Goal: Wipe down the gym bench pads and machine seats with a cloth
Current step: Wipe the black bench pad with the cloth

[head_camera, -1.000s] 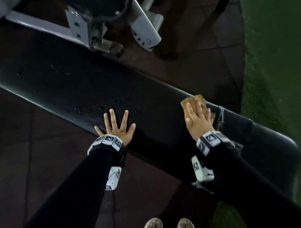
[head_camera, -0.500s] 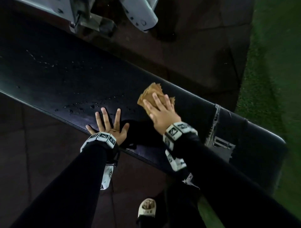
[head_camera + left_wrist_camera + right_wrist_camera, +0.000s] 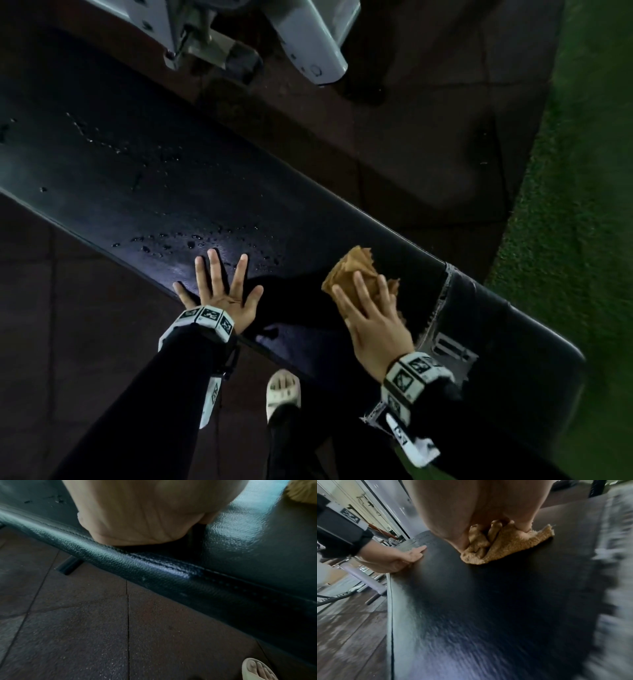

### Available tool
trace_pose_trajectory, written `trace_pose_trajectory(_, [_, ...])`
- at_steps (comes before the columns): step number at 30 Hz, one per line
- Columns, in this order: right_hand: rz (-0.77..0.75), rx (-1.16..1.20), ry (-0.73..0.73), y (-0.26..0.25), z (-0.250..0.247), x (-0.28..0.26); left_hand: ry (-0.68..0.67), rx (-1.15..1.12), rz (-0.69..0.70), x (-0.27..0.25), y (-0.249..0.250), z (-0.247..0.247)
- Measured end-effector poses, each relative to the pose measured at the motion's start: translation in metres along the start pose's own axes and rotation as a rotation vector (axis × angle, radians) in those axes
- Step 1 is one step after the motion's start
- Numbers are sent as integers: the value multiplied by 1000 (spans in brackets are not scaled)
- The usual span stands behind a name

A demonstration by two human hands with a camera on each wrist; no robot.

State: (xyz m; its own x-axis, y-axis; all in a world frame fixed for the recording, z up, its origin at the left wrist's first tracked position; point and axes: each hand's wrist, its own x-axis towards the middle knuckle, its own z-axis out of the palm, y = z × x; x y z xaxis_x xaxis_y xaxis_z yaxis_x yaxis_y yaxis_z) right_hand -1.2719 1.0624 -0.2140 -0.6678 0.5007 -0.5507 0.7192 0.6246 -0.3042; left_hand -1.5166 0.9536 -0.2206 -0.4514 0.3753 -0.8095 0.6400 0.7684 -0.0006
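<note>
A long black bench pad (image 3: 137, 178) runs diagonally across the head view, with water droplets (image 3: 191, 240) on it. My left hand (image 3: 219, 274) lies flat near the pad's front edge, fingers spread and holding nothing. Its palm (image 3: 137, 513) rests on the stitched edge (image 3: 154, 568). To the right, my right hand (image 3: 363, 301) presses a crumpled tan cloth (image 3: 352, 270) onto the pad with straight fingers. The right wrist view shows the cloth (image 3: 505, 545) bunched under my palm (image 3: 479, 507), and my left hand (image 3: 399, 558) at the pad's edge.
Silver tape (image 3: 442, 308) crosses the pad right of the cloth. A grey machine frame (image 3: 308, 34) stands behind the bench. Dark rubber tiles (image 3: 68, 308) cover the floor, and green turf (image 3: 582, 171) lies at the right. My sandalled foot (image 3: 282, 390) is under the front edge.
My right hand slid the cloth left from beside the tape toward my left hand, then a little way back right. The left hand stayed flat in place.
</note>
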Motion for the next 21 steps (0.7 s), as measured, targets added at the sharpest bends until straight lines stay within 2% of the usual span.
trace_pose_trajectory(5, [-42,-80,47,-17,-17,54,23,-7,12,6,-6,5])
trace_pose_trajectory(9, [86,25,67,2,-51,87,38,-20,18,7,-6,7])
trace_pose_trajectory(14, [230,99,29,34,-68,72,53,-62,51,6,-8,9])
trace_pose_trajectory(18, [411,257,47,61,-76,56,196,-104,133,-5,-14,15])
trace_pose_trajectory(21, [454,309,109,65,-79,57,323,-121,162,-7,-22,17])
